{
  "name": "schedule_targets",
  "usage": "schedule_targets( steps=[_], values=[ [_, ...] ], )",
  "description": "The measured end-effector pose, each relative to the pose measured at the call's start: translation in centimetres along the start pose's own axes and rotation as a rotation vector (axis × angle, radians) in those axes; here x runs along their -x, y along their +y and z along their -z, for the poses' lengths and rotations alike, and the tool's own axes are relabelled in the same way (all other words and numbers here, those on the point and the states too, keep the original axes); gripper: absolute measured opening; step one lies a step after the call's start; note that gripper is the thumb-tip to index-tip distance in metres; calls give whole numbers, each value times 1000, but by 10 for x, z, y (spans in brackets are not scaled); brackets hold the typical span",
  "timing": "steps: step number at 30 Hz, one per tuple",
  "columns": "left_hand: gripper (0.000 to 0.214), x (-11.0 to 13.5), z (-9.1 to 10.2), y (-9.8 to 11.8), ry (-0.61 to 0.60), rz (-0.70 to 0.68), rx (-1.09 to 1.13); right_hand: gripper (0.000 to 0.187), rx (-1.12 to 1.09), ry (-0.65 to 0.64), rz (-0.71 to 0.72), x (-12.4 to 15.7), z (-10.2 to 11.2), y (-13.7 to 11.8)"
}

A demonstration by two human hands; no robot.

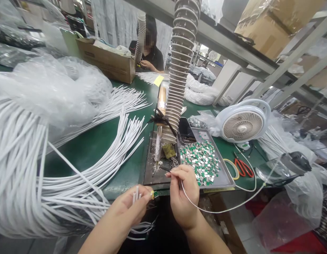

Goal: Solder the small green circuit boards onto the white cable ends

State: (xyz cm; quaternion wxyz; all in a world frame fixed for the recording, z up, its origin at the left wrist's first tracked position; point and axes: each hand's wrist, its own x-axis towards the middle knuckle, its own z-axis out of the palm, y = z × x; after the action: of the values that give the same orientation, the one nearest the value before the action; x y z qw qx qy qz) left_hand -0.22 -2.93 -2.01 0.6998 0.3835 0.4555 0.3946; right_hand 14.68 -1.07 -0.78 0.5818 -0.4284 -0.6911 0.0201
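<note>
Recording 2 bare hands above a green-topped worktop [84, 148]. The left hand [127, 211] is closed in a narrow pinch on 2 round white cable ends [135, 194], standing roughly upright, and appears also to hold a small green circuit-board strip [159, 193] with a yellow end at the fingertips. The strip's long axis lies roughly level, running from the left hand toward the right hand, which is the nearer of the 2 to its far end. The right hand [183, 197] is pinched narrowly on a slim dark pen-like tool [165, 169], whose tip points left, ahead of the strip and apart from it. A thin white wire [218, 211] curves away from the right hand toward its right side.

Ahead of the right hand lies a shallow grey metal tray [228, 180] of small green-and-silver pieces [200, 162]. Red-handled scissors [244, 168] lie beyond that hand to the right. A large bundle of white cables [17, 169] spreads left of the left hand. A co-worker [150, 53] sits well ahead of both hands.
</note>
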Motion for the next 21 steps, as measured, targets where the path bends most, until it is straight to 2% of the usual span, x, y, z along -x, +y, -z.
schedule_targets(
  steps=[11,21],
  values=[
    [33,2,0,-1,-15,4,-18,32,-93,27,28,9,1,-4],
    [31,5,4,-3,-32,15,-2,30,-30,67,76,13,6,-9]
  ],
)
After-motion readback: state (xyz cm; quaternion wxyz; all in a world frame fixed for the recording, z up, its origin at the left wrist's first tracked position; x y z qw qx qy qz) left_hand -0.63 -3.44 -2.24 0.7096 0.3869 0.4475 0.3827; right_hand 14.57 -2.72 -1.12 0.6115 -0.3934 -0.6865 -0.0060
